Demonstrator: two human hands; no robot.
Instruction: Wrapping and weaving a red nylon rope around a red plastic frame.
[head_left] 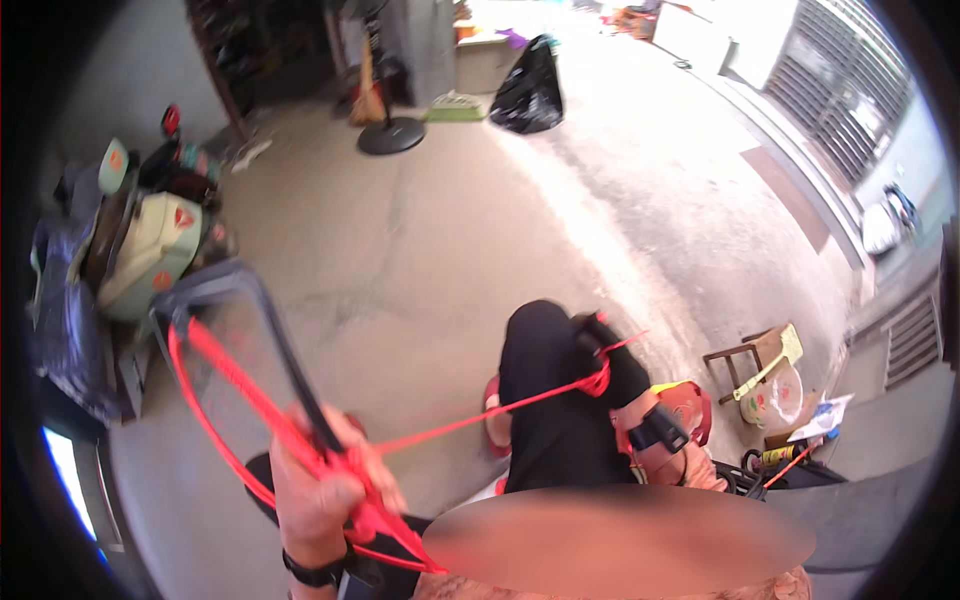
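Red cord [240, 373], bright and glossy, is strung along a black frame [298, 365] with a squared, rounded end, held in the air above the concrete floor [400, 270]. The frame's long axis slants, its closed end pointing forward and left, toward the floor's left edge. A thin strand crosses rightward, rising slightly over a dark-clad knee [540, 350] to a small red bundle near the right hand [612, 368]. The left hand [325, 475] is wrapped firmly around frame and cord; the right appears darkly covered, and how far its fingers close cannot be told. A pale scooter [155, 255] stands by the floor's left edge, with a fan base [391, 136] and black bag [532, 92] toward the far edge. The knee lies between the hands.
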